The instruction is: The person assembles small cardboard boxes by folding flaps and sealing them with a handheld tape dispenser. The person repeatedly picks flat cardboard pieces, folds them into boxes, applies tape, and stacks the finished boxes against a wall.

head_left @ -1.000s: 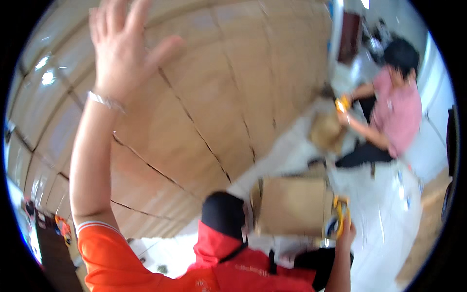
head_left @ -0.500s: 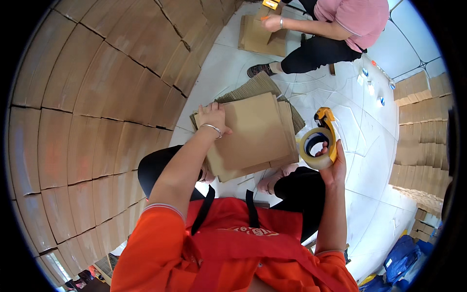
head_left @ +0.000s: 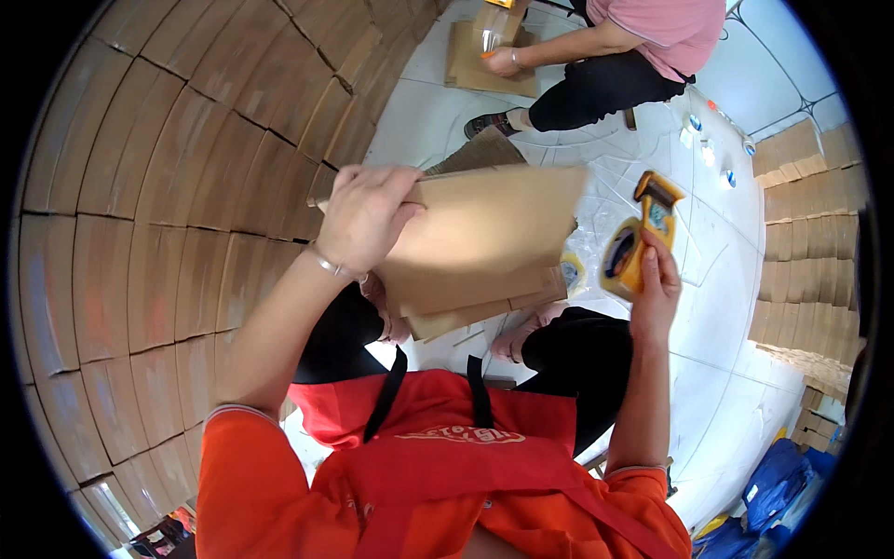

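Brown sheet [head_left: 494,222], tilted over the stack [head_left: 466,303] just off centre toward one o'clock, pinched at its ten-o'clock edge between thumb and fingers of left hand [head_left: 371,214]. Between two and three, yellow tape dispenser [head_left: 657,212], clasped in right hand [head_left: 656,289], near a roll [head_left: 574,270] beside the stack. At nine, wall of cartons [head_left: 177,158]; between one and two, co-worker [head_left: 663,39] in pink.

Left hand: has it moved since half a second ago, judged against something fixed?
Yes: the left hand has moved leftward, closer to the wall of stacked cardboard.
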Action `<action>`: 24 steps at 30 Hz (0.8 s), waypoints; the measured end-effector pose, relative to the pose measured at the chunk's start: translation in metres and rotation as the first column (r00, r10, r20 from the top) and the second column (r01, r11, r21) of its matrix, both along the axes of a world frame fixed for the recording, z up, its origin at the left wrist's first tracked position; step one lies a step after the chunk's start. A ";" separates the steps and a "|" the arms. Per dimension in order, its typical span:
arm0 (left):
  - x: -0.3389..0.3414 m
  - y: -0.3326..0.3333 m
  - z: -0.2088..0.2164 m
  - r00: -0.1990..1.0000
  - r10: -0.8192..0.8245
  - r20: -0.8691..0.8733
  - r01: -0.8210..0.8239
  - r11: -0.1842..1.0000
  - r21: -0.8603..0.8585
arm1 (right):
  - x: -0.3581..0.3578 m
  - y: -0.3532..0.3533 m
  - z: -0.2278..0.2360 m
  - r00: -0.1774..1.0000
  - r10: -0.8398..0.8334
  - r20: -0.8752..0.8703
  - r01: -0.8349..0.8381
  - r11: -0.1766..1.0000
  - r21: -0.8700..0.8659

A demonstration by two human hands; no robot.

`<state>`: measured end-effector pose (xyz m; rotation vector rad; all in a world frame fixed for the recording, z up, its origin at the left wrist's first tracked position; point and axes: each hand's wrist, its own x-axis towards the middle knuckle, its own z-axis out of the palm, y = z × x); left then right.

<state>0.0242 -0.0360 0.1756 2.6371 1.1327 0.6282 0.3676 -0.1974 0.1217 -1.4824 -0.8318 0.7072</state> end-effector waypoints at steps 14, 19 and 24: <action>0.016 -0.061 -0.021 0.972 0.152 0.179 -0.204 0.925 0.321 | -0.036 0.059 0.061 0.403 0.910 -0.093 -0.736 0.262 -0.624; 0.033 -0.084 -0.059 0.542 0.668 0.510 -0.665 0.712 -0.226 | -0.022 0.047 0.044 0.527 0.842 -0.118 -0.730 0.378 -0.570; 0.032 -0.087 -0.072 0.322 0.765 0.558 -0.467 0.641 -0.609 | -0.034 0.029 0.047 0.662 0.734 0.151 -0.556 0.616 -0.558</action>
